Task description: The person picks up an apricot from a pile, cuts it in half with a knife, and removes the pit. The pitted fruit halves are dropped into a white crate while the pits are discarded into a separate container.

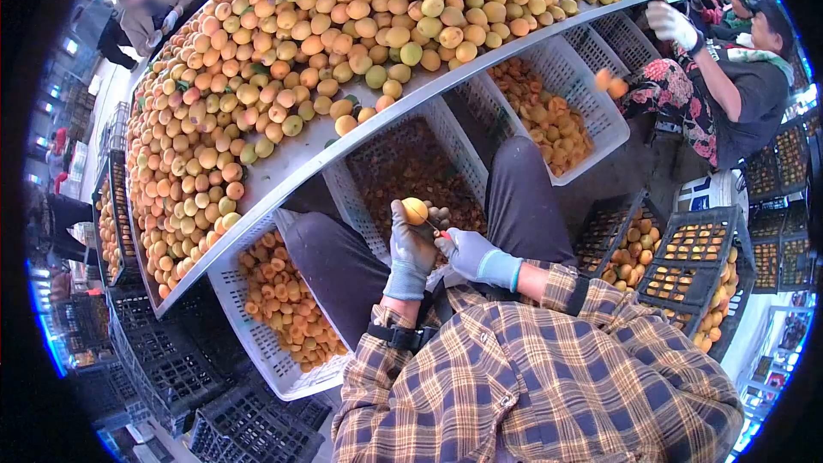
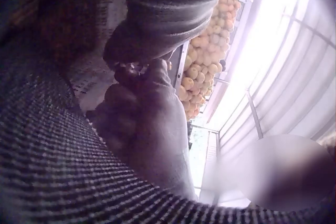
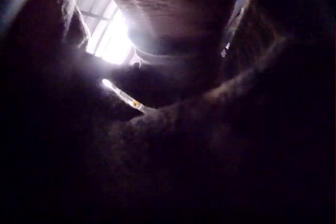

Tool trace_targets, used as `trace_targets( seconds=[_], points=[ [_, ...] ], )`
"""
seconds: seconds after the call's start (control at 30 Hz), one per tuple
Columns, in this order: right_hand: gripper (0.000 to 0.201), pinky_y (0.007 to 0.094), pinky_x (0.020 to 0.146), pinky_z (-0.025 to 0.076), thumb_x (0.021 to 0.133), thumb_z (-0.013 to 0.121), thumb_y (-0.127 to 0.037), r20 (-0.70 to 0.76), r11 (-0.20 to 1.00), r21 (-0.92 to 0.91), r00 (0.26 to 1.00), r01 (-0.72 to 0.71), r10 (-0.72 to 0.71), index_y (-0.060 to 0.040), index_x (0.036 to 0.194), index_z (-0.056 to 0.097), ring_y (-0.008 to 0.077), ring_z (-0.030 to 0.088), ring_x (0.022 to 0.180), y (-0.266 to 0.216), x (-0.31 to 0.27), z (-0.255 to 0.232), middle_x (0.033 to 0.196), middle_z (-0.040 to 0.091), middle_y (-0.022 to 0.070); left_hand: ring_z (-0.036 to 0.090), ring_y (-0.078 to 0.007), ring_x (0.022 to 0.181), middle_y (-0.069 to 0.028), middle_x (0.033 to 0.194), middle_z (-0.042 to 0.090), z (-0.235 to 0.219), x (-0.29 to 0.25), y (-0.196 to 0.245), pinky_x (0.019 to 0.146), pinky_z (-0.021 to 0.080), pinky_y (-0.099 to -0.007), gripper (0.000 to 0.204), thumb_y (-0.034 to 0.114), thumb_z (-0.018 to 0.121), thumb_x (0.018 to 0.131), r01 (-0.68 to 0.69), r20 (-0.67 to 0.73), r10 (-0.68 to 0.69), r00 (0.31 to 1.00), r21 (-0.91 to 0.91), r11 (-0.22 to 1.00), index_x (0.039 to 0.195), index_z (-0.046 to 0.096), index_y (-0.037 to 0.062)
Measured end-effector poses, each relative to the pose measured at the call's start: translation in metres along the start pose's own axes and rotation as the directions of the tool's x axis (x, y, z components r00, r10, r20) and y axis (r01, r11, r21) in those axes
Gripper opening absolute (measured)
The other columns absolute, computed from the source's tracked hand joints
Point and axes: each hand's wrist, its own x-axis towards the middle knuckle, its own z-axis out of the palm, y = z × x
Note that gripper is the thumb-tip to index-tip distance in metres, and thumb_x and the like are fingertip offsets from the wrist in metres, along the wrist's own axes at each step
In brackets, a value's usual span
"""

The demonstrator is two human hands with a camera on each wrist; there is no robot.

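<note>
My gloved left hand (image 1: 411, 249) holds a yellow-orange apricot (image 1: 415, 211) between its thumb and fingers, above the crate between my knees. Just right of it, my gloved right hand (image 1: 477, 256) grips a small red-handled knife (image 1: 443, 235), its tip pointing toward the apricot. Below both hands, a white crate (image 1: 349, 197) holds dark, brownish bits. The left wrist view shows the gloves dimly and close together; the right wrist view is mostly dark.
A metal-edged table (image 1: 321, 139) heaped with whole apricots (image 1: 343, 17) stands in front. White crates of halved apricots (image 1: 287, 304) (image 1: 544, 116) flank my legs. Black crates (image 1: 690, 266) of fruit stand at right, more black crates (image 1: 163, 351) at left. A gloved person (image 1: 746, 77) sits at right.
</note>
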Motion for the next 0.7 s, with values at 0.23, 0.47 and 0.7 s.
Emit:
trace_targets(
  seconds=[0.23, 0.47, 0.7],
  points=[
    [0.036, 0.0451, 0.070, 0.046, 0.092, 0.045, -0.034, 0.027, 0.998, -0.052, 0.999, -0.018, 0.019, 0.0006, 0.097, 0.056, 0.0409, 0.059, 0.087, 0.005, 0.025, 0.005, 0.090, 0.062, 0.0246, 0.060, -0.0283, 0.081, -0.0161, 0.085, 0.062, -0.026, 0.024, -0.010, 0.078, 0.050, -0.0396, 0.072, 0.064, 0.032, 0.088, -0.005, -0.050, 0.014, 0.999, 0.177, 0.984, 0.089, 0.058, -0.0026],
    [0.041, 0.0460, 0.071, 0.047, 0.085, 0.055, -0.042, 0.168, 0.974, -0.192, 0.982, 0.121, -0.089, -0.0043, 0.100, 0.057, 0.0404, 0.060, 0.084, -0.020, -0.007, -0.042, 0.089, 0.063, 0.0222, 0.060, -0.0281, 0.076, -0.0145, 0.079, 0.063, -0.016, 0.012, 0.006, 0.075, 0.050, -0.0390, 0.074, 0.068, 0.034, 0.084, -0.052, -0.114, 0.048, 0.992, -0.028, 0.998, 0.081, 0.061, -0.0009],
    [0.051, 0.0444, 0.059, 0.050, 0.077, 0.064, -0.045, -0.048, 0.806, -0.356, 0.852, 0.473, -0.522, -0.0169, 0.117, 0.050, 0.0351, 0.063, 0.069, -0.047, 0.014, -0.067, 0.078, 0.064, 0.0153, 0.057, -0.0185, 0.100, -0.0077, 0.113, 0.056, -0.006, -0.002, -0.006, 0.087, 0.048, -0.0332, 0.055, 0.053, 0.034, 0.093, -0.029, 0.169, -0.041, 0.985, 0.388, 0.921, 0.119, 0.050, 0.0072]
  ],
)
